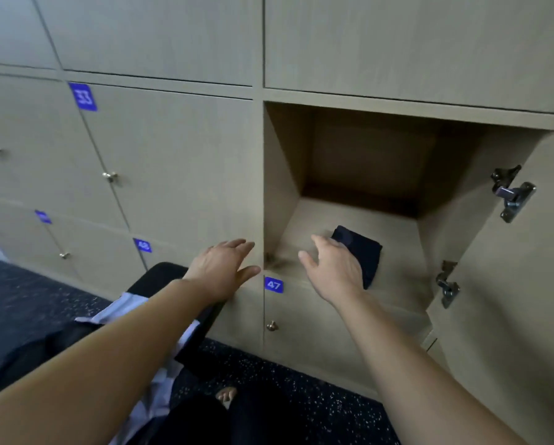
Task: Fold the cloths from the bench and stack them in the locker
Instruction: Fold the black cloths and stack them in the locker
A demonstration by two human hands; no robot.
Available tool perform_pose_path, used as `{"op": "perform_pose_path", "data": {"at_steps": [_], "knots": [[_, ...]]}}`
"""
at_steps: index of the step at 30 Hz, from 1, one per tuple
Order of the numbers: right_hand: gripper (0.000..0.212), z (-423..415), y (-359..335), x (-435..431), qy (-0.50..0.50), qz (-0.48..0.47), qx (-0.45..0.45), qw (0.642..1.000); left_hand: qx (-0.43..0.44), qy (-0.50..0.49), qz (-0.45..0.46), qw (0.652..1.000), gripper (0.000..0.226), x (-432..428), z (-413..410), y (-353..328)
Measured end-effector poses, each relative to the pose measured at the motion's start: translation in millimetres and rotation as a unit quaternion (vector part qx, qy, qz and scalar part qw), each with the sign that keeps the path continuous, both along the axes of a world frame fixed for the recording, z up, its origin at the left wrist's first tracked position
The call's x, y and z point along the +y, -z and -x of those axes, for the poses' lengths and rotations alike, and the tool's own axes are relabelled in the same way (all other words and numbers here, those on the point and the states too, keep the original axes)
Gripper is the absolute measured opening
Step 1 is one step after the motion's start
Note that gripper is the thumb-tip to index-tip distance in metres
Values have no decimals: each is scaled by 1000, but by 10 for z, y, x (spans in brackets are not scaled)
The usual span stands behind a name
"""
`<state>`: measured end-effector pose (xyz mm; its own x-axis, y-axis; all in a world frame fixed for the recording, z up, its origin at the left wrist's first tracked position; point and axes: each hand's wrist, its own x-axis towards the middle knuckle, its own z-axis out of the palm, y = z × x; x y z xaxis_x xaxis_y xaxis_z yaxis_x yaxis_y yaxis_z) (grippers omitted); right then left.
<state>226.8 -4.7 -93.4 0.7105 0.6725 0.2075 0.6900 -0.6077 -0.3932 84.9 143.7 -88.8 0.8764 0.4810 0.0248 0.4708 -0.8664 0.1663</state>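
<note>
Folded dark navy cloth point(362, 252) is lying flat on the floor of the open light-wood locker point(278, 175), near the front. Right hand point(333, 268) rests on its left edge, fingers spread, not gripping. Left hand point(224, 268) hovers released, just outside the locker.

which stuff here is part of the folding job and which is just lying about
Part of the job:
- folded dark cloth on the open locker's floor
- right hand, open, resting on that cloth
- left hand, open, holding nothing
- unfolded cloths on the black bench

Just there:
- closed locker 47
- open door's hinges
- speckled floor
</note>
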Motion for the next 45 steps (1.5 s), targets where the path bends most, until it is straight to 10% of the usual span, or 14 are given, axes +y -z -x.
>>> {"op": "perform_pose_path", "data": {"at_steps": [21, 35, 45], "knots": [[32, 2573, 458, 1050, -265, 47, 44, 962, -54, -310, 35, 949, 52, 368, 3446, 391], [38, 2719, 1063, 1852, -210, 123, 117, 963, -71, -283, 78, 953, 46, 815, 3239, 1142], [38, 2730, 1459, 2229, -120, 175, 328, 920, -99, -262, 97, 955, 32, 1032, 3179, 1459]]}}
